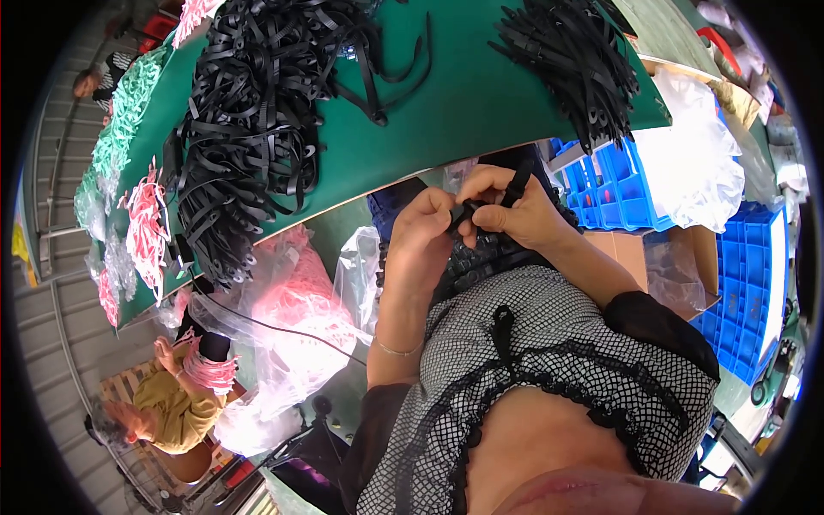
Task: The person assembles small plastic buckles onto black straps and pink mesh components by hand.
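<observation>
My left hand (423, 225) and my right hand (522, 211) meet in front of my chest, just off the near edge of the green table (403, 142). Between their pinched fingertips is a black strap (518, 183); one flat end sticks up past my right hand. The part at my fingertips is dark and small, so its detail is hard to make out. A heap of black straps (257, 112) covers the table's left side, tangled and hanging over the near edge. Another bundle of black straps (575, 64), lying more in line, rests at the right.
Pink straps (148, 232) and green straps (129, 112) lie along the far left. Clear bags of pink straps (296, 300) stand below the table. Blue crates (614, 184) and a cardboard box (687, 266) are at my right. A person in a yellow top (176, 408) sits at lower left.
</observation>
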Tool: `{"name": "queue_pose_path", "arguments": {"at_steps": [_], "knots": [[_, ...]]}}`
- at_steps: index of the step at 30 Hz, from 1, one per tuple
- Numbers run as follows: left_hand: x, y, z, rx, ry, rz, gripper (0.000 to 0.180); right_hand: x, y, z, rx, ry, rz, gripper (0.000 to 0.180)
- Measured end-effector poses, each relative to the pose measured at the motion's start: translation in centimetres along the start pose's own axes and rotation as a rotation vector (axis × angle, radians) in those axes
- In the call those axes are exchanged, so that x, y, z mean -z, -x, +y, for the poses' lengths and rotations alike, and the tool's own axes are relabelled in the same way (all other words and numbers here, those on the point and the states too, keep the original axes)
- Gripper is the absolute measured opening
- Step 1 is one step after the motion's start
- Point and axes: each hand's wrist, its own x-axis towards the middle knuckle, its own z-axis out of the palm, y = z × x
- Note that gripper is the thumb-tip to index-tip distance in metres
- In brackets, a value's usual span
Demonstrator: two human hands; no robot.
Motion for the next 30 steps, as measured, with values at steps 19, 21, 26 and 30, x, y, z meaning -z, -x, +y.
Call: {"name": "queue_pose_path", "arguments": {"at_steps": [19,21,26,30], "knots": [[0.0,0.6,-0.5,-0.214,-0.270,0.256,0.026,0.0,-0.5,-1.9,0.389,0.872,0.209,0.008],[-0.1,0.4,-0.7,-0.250,-0.535,0.154,0.025,0.4,-0.2,-1.3,-0.028,0.733,0.016,0.015],[-0.5,0.9,0.5,-0.019,-0.875,0.158,0.011,-0.1,0.2,-1.4,-0.030,0.588,0.021,0.021],[0.0,0.9,0.1,-0.005,-0.552,0.002,0.018,-0.6,0.9,-1.4,-0.191,0.225,0.014,0.020]]}}
